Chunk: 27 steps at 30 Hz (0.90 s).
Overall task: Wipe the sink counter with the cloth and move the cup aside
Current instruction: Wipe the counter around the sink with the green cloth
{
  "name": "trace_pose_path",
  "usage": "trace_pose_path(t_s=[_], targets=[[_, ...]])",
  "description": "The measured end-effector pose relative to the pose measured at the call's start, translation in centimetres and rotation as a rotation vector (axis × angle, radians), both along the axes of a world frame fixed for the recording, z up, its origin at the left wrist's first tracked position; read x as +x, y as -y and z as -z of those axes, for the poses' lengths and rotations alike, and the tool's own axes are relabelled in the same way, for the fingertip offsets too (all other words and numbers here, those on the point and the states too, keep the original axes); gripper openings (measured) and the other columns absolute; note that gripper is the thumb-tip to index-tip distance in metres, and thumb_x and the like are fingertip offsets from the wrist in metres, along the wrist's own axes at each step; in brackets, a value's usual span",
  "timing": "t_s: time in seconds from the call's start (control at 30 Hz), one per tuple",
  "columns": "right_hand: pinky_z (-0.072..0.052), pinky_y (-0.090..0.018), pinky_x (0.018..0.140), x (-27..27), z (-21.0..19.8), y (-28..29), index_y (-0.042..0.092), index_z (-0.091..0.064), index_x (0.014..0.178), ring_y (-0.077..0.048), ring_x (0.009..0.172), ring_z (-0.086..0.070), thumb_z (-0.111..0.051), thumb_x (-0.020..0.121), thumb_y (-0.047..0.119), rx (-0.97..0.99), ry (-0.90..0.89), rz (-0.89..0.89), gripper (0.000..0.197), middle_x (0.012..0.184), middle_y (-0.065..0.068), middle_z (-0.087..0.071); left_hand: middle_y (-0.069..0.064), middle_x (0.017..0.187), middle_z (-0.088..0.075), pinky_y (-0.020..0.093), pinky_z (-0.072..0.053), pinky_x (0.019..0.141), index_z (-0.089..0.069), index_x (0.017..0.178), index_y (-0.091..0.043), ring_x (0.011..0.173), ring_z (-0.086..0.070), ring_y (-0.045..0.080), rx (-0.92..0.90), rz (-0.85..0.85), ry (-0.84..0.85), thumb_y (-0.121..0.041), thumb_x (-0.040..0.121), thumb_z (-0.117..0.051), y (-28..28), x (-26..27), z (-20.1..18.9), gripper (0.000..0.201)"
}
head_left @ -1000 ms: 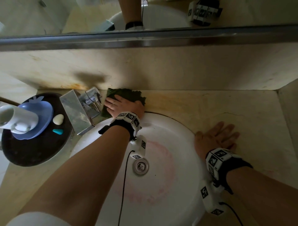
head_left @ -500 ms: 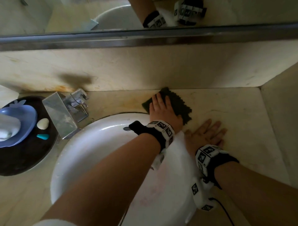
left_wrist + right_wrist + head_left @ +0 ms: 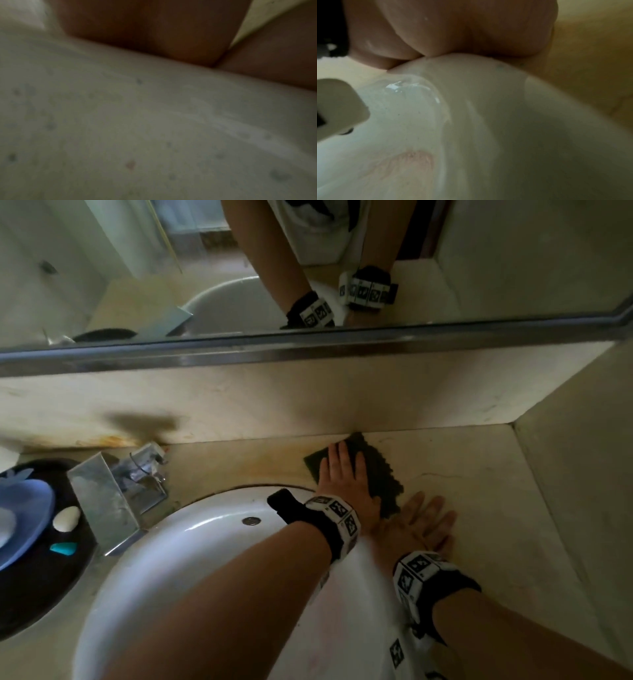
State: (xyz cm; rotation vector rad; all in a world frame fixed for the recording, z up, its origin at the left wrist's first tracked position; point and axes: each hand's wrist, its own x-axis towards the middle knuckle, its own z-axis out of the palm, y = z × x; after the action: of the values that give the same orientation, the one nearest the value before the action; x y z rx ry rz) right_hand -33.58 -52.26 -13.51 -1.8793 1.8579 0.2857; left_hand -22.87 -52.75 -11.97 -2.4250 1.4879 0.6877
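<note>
Left hand (image 3: 346,477) presses flat on cloth (image 3: 380,474); right hand (image 3: 416,525) rests spread on counter (image 3: 479,481). Wiping looks partway done. Cup (image 3: 5,525) apparently not yet moved.

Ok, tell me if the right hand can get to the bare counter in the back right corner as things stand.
Probably yes. The right hand lies flat on the counter beside the sink, and nothing stands between it and that corner. The left hand and cloth sit to its left, out of the path.
</note>
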Motion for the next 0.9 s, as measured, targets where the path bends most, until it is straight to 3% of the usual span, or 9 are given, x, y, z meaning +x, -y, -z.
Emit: trace_pose_path(t_s=[0.13, 0.2, 0.3, 0.43, 0.6, 0.73, 0.9], targets=[[0.005, -0.047, 0.118, -1.5, -0.3, 0.1, 0.021, 0.019, 0.151, -0.032, 0.146, 0.021, -0.035, 0.092, 0.051, 0.019, 0.043, -0.067, 0.086, 0.158, -0.006, 0.026, 0.018, 0.155, 0.026, 0.047, 0.004, 0.12, 0.017, 0.15, -0.011, 0.144, 0.022, 0.035, 0.017, 0.075, 0.004, -0.059, 0.093, -0.025, -0.8, 0.8, -0.2, 0.085], [0.005, -0.045, 0.119, -4.4, -0.7, 0.7, 0.023, 0.024, 0.149, -0.027, 0.146, 0.023, -0.035, 0.089, 0.061, 0.079, 0.032, -0.167, 0.093, 0.157, -0.003, 0.029, 0.017, 0.156, 0.024, 0.046, 0.0, 0.12, 0.016, 0.15, -0.013, 0.145, 0.018, 0.034, 0.047, 0.011, 0.052, -0.061, 0.092, -0.025, -1.6, 3.2, -0.6, 0.086], [0.008, -0.045, 0.12, -9.7, -2.2, 1.4, 0.018, 0.031, 0.146, -0.027, 0.145, 0.026, -0.04, 0.068, 0.086, 0.159, -0.089, -0.09, 0.125, 0.154, -0.007, 0.034, 0.018, 0.156, 0.023, 0.046, -0.002, 0.12, 0.015, 0.151, -0.013, 0.145, 0.016, 0.034, 0.078, -0.071, 0.073, -0.062, 0.092, -0.027, -2.2, 5.0, -0.8, 0.087], [0.012, -0.049, 0.119, -11.9, -2.7, 1.7, 0.017, 0.041, 0.139, -0.033, 0.141, 0.033, -0.042, 0.062, 0.09, 0.22, -0.142, -0.141, 0.135, 0.149, -0.012, 0.043, 0.021, 0.156, 0.021, 0.049, -0.001, 0.119, 0.014, 0.151, -0.009, 0.145, 0.016, 0.037, 0.079, -0.107, 0.088, -0.061, 0.091, -0.032, -0.5, 3.1, -0.7, 0.091], [0.012, -0.054, 0.116, -11.8, -2.8, 2.6, 0.015, 0.04, 0.14, -0.041, 0.137, 0.037, -0.049, 0.064, 0.086, 0.259, -0.169, -0.202, 0.136, 0.146, -0.016, 0.045, 0.022, 0.155, 0.021, 0.051, 0.001, 0.119, 0.014, 0.15, -0.009, 0.144, 0.017, 0.039, 0.058, -0.035, 0.079, -0.061, 0.091, -0.032, 3.1, -1.2, -0.6, 0.092], [0.011, -0.057, 0.115, -12.1, -3.3, 3.1, 0.016, 0.041, 0.139, -0.044, 0.136, 0.037, -0.051, 0.066, 0.083, 0.308, -0.179, -0.246, 0.136, 0.144, -0.019, 0.047, 0.021, 0.155, 0.024, 0.052, 0.002, 0.118, 0.013, 0.15, -0.01, 0.143, 0.019, 0.039, 0.072, 0.119, 0.077, -0.061, 0.091, -0.035, 6.1, -4.6, -0.5, 0.092], [0.012, -0.057, 0.115, -12.1, -3.6, 3.1, 0.017, 0.042, 0.138, -0.044, 0.135, 0.037, -0.055, 0.065, 0.08, 0.324, -0.156, -0.248, 0.138, 0.144, -0.018, 0.047, 0.016, 0.155, 0.026, 0.049, 0.003, 0.119, 0.015, 0.15, -0.014, 0.144, 0.02, 0.034, 0.083, 0.339, 0.042, -0.063, 0.089, -0.039, 4.9, -6.7, 0.1, 0.095]])
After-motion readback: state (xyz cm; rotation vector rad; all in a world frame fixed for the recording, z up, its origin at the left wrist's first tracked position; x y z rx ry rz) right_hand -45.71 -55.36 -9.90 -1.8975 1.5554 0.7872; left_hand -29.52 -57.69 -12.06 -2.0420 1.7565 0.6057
